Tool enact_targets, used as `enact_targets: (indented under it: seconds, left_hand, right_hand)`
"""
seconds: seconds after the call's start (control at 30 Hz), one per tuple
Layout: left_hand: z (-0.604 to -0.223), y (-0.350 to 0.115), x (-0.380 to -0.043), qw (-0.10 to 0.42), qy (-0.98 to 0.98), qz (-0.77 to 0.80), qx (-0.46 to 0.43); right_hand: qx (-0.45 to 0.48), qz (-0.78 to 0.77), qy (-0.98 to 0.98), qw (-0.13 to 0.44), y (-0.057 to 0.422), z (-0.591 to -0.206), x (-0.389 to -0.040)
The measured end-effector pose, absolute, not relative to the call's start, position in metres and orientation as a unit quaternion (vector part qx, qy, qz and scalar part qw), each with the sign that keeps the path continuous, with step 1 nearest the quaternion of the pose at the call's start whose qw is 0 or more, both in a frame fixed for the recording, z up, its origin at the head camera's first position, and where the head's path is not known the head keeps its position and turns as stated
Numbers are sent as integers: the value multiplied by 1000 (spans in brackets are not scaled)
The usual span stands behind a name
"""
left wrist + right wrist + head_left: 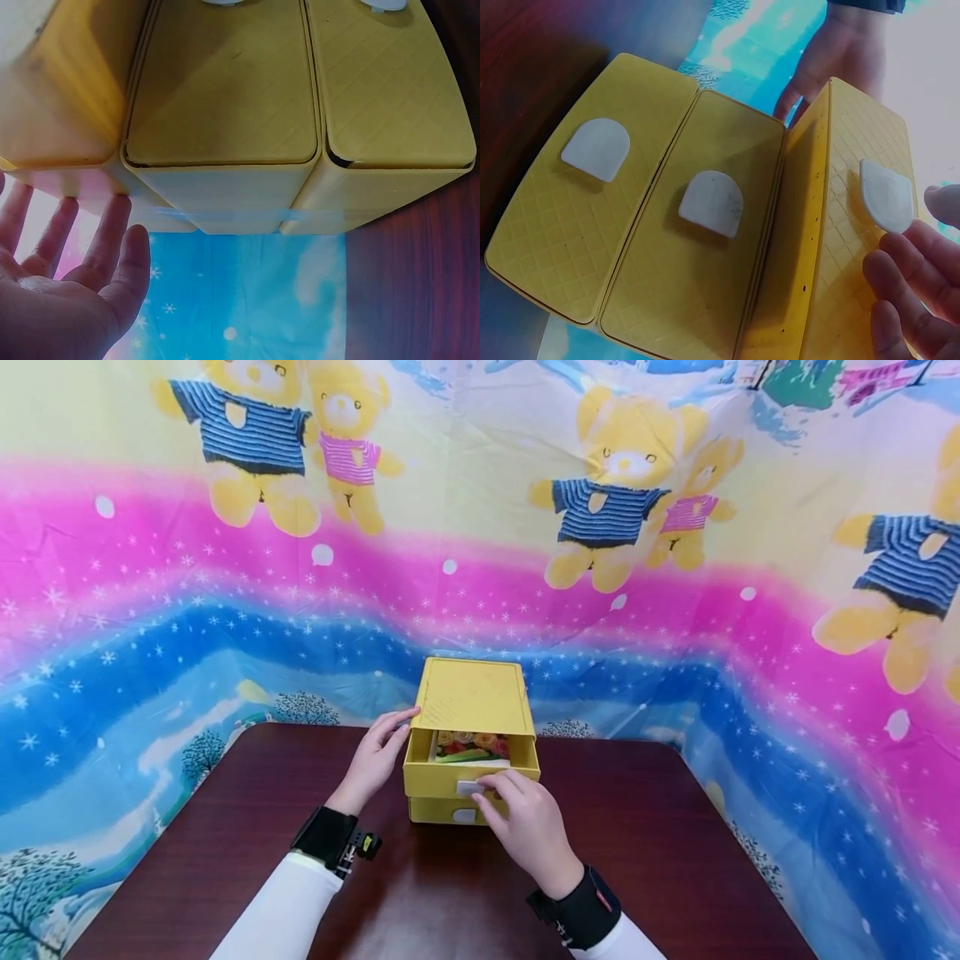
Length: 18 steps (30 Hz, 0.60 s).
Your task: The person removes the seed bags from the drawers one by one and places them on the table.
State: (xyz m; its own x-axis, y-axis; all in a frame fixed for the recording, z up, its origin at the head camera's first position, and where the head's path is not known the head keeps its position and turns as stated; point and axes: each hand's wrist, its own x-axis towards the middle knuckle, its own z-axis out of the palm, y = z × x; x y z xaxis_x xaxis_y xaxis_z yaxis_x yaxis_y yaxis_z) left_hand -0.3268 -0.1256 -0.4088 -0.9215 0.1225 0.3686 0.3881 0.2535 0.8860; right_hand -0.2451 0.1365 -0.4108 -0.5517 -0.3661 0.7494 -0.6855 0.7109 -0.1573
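A yellow drawer unit (474,693) stands on the table with its top drawer (427,779) pulled part way out. Inside lies something flat and pale-edged, printed with roses (472,745); its kind is unclear. My right hand (532,827) has thumb and fingertips around the white handle (887,196) of that drawer. The left hand (375,764) rests straight fingertips against the unit's left side near the top edge. In the left wrist view those fingers (112,232) are spread. Two lower drawers (694,247) are closed, each with a white handle (712,202).
The dark red-brown table (652,843) extends around the unit. Behind and beside it hangs a cloth (465,510) printed with bears and snowflakes. Each wrist wears a black band (581,906) over a white sleeve.
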Motion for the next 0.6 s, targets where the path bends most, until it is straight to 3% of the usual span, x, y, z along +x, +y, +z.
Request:
enact_targets:
  seconds: [0.6]
  left_hand:
    - [-411,-125,-328,110,-786,-587,-157]
  right_hand:
    - [307,218,-846,378,137,-415,-230]
